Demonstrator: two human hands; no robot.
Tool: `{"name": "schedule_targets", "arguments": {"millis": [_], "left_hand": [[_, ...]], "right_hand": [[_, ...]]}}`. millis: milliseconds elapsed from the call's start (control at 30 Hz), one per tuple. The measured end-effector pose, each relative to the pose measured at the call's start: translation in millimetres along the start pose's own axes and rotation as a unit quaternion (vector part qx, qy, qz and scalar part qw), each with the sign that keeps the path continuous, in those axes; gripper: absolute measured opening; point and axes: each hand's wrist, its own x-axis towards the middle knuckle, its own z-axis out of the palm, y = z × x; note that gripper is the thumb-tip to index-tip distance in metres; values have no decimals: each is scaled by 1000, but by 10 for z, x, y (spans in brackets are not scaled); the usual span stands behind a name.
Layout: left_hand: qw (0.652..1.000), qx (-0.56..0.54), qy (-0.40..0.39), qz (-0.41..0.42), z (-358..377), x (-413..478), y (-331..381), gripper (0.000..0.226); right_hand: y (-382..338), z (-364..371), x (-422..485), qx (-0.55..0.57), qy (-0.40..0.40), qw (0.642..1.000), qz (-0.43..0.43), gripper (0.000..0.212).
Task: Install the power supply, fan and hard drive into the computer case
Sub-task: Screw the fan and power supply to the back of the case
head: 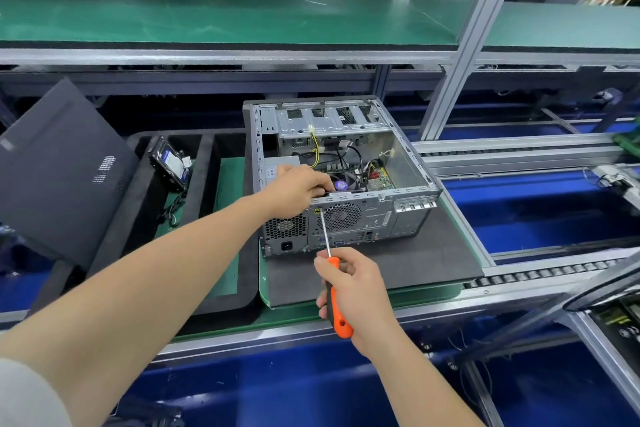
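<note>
On the green surface (265, 284) the computer case (408, 156) lies open. My left grip (294, 191) holds the fan (341, 185) against the rear wall from inside, so my right grip (353, 291), closed on the screwdriver (337, 315), can drive its corner screw. The hard drive (169, 163) lies outside, left.

Silver-grey metal computer case (408, 163) noted, its rear marked by honeycomb perforation and a round slotted grille. Black case fan (341, 185) tagged with a purple round label. Yellow-and-black wires (316, 149) and green circuit board (381, 180) seen inside. Orange-and-black-handled screwdriver (337, 308) logged, shaft silver. Black hard drive (171, 165) labelled blue and white. Black side panel (59, 177) patterned with short vent-slot rows. Dark grey foam pad (398, 263) set on green mat (415, 296); blue conveyor base (540, 218) below.
</note>
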Motion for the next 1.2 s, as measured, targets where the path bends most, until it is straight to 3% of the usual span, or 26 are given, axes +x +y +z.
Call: {"name": "schedule_targets", "arguments": {"millis": [300,500,667,733,900,1000,1100,1133,1200], "left_hand": [[999,-31,11,-16,28,-40,21,27],[1000,-21,1,-5,-9,-40,59,24],[1000,-22,14,-11,-36,-64,74,22],[999,-34,12,-14,-46,-76,78,21],[990,-133,31,-21,-83,-156,65,11],[983,-150,105,-6,-73,-254,109,16],[947,-119,298,-8,108,-516,231,22],[933,-148,325,-43,204,-633,289,18],[903,-277,288,-156,386,-796,412,8]], "right_hand": [[21,277,-66,-31,54,997,-35,2],[30,221,-63,116,-34,991,54,18],[44,28,13,143,-77,981,109,33],[40,-37,42,108,-61,987,100,31],[62,-55,23,-71,19,997,-17,9],[52,-63,66,-138,60,988,-42,7],[23,-72,89,-136,61,989,-25,8],[7,-75,106,-119,48,992,2,12],[-55,-93,159,-48,19,995,82,25]]}}
